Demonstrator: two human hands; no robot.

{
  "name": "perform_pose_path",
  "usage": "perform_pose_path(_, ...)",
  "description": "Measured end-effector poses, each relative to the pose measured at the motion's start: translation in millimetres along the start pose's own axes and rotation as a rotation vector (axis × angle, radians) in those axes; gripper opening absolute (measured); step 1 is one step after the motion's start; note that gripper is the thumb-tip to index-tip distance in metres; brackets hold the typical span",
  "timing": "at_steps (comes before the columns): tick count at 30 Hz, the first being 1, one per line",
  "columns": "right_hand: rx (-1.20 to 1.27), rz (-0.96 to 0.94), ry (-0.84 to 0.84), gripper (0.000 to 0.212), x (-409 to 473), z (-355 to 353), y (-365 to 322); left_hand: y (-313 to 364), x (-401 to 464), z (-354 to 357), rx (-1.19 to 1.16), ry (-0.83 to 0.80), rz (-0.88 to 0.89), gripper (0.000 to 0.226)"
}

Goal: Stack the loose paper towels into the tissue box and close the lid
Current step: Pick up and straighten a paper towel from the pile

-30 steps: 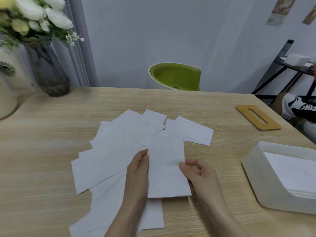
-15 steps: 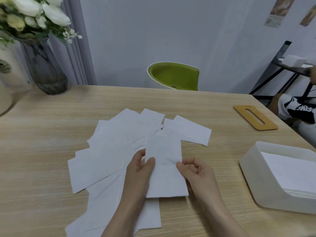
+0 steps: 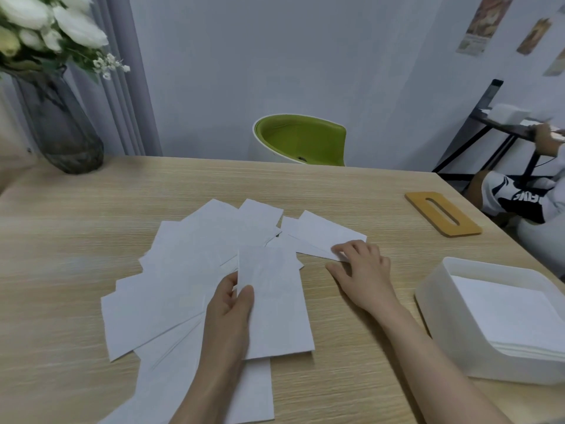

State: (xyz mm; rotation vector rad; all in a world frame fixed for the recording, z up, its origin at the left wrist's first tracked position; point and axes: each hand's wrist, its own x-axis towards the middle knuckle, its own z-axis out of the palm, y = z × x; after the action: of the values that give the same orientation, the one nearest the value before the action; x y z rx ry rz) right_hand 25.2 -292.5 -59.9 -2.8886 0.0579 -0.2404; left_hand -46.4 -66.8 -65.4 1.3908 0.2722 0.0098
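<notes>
Several loose white paper towels (image 3: 189, 270) lie fanned out on the wooden table (image 3: 61, 234). My left hand (image 3: 230, 310) pinches one folded towel (image 3: 275, 307) by its left edge, thumb on top. My right hand (image 3: 362, 270) rests flat on the table, its fingertips on the near corner of the rightmost towel (image 3: 324, 234). The white tissue box (image 3: 440, 304) stands open at the right edge with a stack of towels (image 3: 513, 316) inside. Its wooden lid (image 3: 443, 213) with a slot lies apart, at the far right of the table.
A dark glass vase (image 3: 61, 127) with white flowers stands at the back left corner. A green chair (image 3: 302, 139) is behind the table's far edge. Another person's hand and leg (image 3: 516, 194) show at the right by a black side table.
My right hand let go of the held towel and moved right and forward onto the rightmost towel. My left hand still holds the folded towel.
</notes>
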Motion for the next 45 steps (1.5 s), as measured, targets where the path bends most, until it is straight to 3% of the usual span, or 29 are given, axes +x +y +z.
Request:
perform_pose_path(9, -0.095, -0.019, 0.039, 0.030, -59, -13, -3, 0, 0, 0, -0.013, 0.014, -0.004, 0.022)
perform_pose_path(20, 0.062, 0.099, -0.012, 0.015, -130, -22, -21, 2, -3, 0, -0.004, 0.006, -0.007, 0.023)
perform_pose_path(24, 0.125, 0.255, 0.068, 0.034, -113, -31, -11, 2, -3, 0, 0.003, 0.009, -0.005, 0.022)
perform_pose_path(27, 0.148, 0.406, -0.023, 0.047, -100, -35, -1, 2, -2, 0, 0.009, 0.016, -0.002, 0.023)
perform_pose_path(31, 0.334, 0.513, -0.145, 0.045, -92, -35, 2, 3, -2, 0, 0.002, 0.018, -0.012, 0.023)
perform_pose_path(38, 0.509, 0.551, -0.215, 0.030, -83, -36, -1, 5, -4, 0, -0.004, 0.003, -0.017, 0.025)
perform_pose_path(45, 0.696, 0.518, -0.131, 0.045, -86, -30, -6, 6, -5, 0, 0.013, -0.001, -0.016, 0.030)
